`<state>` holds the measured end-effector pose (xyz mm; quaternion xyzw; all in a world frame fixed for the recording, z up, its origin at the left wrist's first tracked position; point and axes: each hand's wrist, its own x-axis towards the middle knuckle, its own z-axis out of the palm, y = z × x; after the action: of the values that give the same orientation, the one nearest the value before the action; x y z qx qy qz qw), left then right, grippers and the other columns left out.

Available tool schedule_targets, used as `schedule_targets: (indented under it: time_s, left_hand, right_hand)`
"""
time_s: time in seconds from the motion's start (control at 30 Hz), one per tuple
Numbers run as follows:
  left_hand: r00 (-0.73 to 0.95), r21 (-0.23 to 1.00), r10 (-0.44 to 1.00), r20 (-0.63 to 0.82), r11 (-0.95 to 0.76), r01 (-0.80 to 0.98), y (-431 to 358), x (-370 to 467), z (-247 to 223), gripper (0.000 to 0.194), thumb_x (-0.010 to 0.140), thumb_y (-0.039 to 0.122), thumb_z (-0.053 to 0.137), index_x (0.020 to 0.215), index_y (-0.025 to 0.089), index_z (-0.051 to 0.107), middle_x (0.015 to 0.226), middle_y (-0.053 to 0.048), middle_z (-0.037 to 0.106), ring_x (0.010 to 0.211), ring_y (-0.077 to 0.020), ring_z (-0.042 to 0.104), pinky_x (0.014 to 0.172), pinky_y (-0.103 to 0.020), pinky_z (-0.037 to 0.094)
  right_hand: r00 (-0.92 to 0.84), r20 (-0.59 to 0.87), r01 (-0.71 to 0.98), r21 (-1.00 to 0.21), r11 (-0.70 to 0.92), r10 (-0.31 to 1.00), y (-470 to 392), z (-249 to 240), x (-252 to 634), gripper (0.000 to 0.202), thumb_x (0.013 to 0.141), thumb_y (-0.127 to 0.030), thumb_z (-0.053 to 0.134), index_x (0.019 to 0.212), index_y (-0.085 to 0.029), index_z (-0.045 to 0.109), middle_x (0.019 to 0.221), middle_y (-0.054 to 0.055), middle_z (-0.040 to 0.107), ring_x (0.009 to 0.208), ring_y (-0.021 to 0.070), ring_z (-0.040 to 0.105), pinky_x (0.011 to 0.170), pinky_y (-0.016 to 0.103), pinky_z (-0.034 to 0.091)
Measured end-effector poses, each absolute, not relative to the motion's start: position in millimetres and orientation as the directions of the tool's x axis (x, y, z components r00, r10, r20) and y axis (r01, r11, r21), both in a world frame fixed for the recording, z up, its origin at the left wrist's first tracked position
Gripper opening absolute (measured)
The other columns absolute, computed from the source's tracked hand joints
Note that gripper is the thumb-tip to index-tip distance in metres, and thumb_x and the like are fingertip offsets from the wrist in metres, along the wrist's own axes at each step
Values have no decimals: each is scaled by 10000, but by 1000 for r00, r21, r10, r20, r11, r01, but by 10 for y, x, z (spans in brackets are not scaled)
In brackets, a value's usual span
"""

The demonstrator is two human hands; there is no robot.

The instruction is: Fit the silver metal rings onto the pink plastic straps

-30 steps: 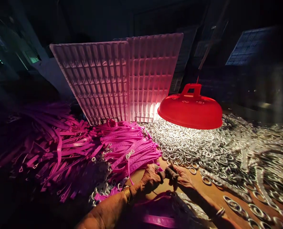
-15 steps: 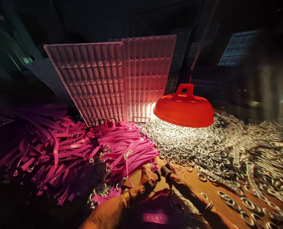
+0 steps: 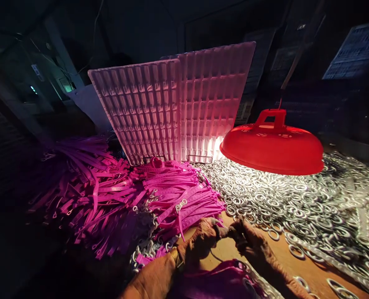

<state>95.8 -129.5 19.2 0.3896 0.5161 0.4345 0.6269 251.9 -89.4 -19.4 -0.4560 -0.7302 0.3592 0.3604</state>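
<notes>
My left hand (image 3: 203, 236), with a gold watch (image 3: 177, 257) at its wrist, is closed just in front of a heap of pink straps (image 3: 184, 195). My right hand (image 3: 253, 241) meets it fingertip to fingertip, its fingers bent and pressed together. Dark wraps cover some fingers of both hands. Whatever lies between the fingertips is too small and shadowed to make out. Below the hands, more pink straps (image 3: 218, 276) lie close to my body. A large pile of silvery metal rings (image 3: 265, 199) spreads beyond and to the right of my right hand.
A red lamp shade (image 3: 271, 145) hangs low over the rings. Two ridged plastic panels (image 3: 140, 108) lean upright behind the straps. Linked rings (image 3: 145, 243) lie left of my left forearm. Loose rings (image 3: 301, 284) rest on the tan tabletop (image 3: 224, 249) at the right.
The view has turned left, so the lamp, panels and piles appear farther right. My hands have come together at the fingertips, where a small gap showed before.
</notes>
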Motion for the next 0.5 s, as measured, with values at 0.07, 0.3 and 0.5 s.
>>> schedule_targets:
  time_s: [0.07, 0.3, 0.5]
  left_hand:
    - [136, 922, 938, -319, 341, -183, -1294, 924, 248, 246, 680, 391, 674, 575, 214, 538, 464, 32, 329, 452, -101, 234, 506, -263, 173]
    - [388, 759, 824, -414, 548, -352, -1271, 807, 248, 260, 668, 279, 605, 552, 217, 380, 489, 78, 174, 485, -79, 71, 526, -271, 56]
    - [355, 715, 751, -556, 651, -257, -1295, 846, -24, 262, 679, 199, 578, 524, 208, 367, 442, 79, 214, 421, -60, 115, 477, -277, 58]
  right_hand:
    - [-341, 338, 485, -736, 472, 877, -919, -160, 2511, 138, 735, -338, 503, 725, -210, 555, 571, 42, 553, 474, 161, 494, 431, 261, 375]
    - [-605, 615, 441, -271, 856, 506, -1025, 2, 2478, 311, 790, -41, 340, 926, -188, 578, 774, 105, 635, 658, 191, 590, 588, 271, 451]
    - [-771, 470, 316, -305, 898, 431, -1125, -140, 2597, 499, 687, 16, 351, 1092, -189, 558, 921, 113, 631, 821, 204, 592, 711, 298, 470]
